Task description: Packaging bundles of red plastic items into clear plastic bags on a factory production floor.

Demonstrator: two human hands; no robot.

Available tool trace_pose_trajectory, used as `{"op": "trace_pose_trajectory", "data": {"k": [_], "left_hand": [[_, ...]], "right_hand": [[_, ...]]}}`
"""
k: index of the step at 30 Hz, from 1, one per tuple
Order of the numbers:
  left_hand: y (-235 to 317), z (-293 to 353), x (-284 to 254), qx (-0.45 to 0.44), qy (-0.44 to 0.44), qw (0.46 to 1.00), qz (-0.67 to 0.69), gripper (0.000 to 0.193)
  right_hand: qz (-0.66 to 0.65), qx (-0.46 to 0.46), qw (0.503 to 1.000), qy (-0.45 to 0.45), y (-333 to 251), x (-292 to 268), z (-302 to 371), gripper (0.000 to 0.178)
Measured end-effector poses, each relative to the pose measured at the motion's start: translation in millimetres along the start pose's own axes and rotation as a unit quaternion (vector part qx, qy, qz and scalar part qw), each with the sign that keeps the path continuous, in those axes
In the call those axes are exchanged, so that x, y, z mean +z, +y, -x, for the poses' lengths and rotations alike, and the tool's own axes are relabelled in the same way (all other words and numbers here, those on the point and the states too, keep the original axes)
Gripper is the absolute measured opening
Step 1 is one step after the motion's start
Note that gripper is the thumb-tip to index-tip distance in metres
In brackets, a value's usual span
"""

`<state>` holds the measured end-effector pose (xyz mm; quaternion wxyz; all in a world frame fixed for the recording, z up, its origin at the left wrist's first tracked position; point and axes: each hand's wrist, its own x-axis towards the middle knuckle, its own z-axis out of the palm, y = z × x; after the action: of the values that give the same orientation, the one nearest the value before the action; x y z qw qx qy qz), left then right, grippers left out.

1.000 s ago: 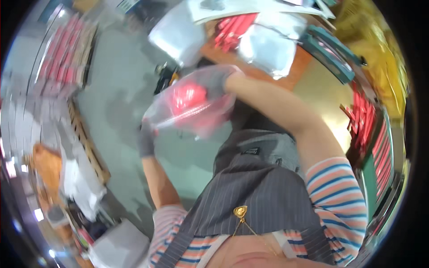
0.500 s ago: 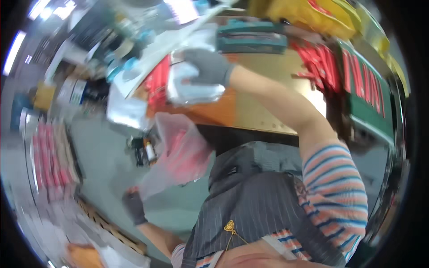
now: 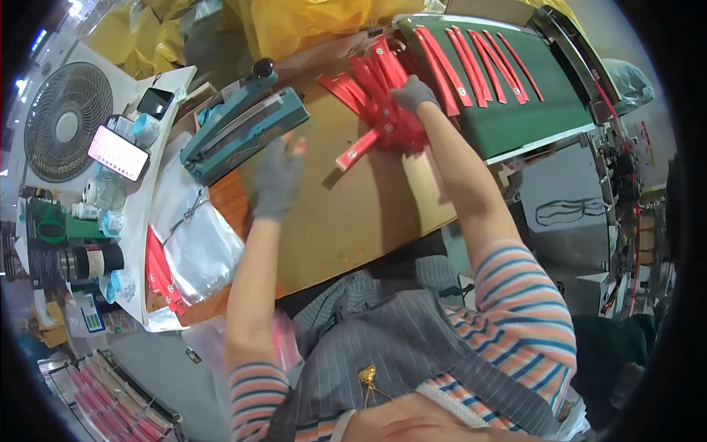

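My left hand [image 3: 277, 183], in a grey glove with bare fingertips, hovers over the tan tabletop [image 3: 317, 243]. Its fingers stretch upward, somewhat blurred, and hold nothing visible. Close beyond it lies a long teal bag sealer [image 3: 247, 136]. My right hand [image 3: 415, 94], gloved alike, is at the right side of a loose heap of long, slim red packets [image 3: 383, 110]. The fingers curl onto the packets, their tips partly hidden. One red packet [image 3: 358, 150] sticks out toward the near left. Part of the heap below the hand is smeared by motion.
More red packets [image 3: 471, 66] lie spread on a green conveyor belt [image 3: 526, 121] at the right. Clear plastic bags [image 3: 195, 247] lie at the table's left. A white shelf [image 3: 158, 199] holds a phone [image 3: 118, 152] beside a fan [image 3: 68, 118]. Yellow bags [image 3: 309, 26] stand behind.
The view has turned toward the right. My left hand has come up from beside a pinkish plastic bag to above the table. My right hand has left the clear bags for the red packets.
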<state>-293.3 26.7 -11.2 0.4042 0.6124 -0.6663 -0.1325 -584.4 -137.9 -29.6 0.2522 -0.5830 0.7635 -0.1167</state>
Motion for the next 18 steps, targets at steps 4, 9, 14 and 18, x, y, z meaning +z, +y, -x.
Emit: {"op": "trace_pose_trajectory", "data": {"k": [4,9,14,18], "left_hand": [[-8.7,-38.4,88.0,-0.052,-0.119,0.99,-0.062,0.051],[13.2,-5.6,147.5,-0.024,-0.084,0.993,-0.08,0.058],[3.4,11.1,14.8,-0.145,-0.005,0.981,0.126,0.034],[-84.9,-18.7,-139.0,-0.132,0.394,0.906,-0.08,0.023]], "right_hand": [[-0.164,-0.089,0.976,0.112,22.2,14.5,8.1,0.067],[0.054,-0.189,0.961,0.193,100.9,56.5,-8.6,0.048],[-0.281,-0.317,0.9,0.106,48.8,24.8,160.4,0.024],[-0.191,-0.415,0.89,0.009,79.8,72.2,234.2,0.009]]}}
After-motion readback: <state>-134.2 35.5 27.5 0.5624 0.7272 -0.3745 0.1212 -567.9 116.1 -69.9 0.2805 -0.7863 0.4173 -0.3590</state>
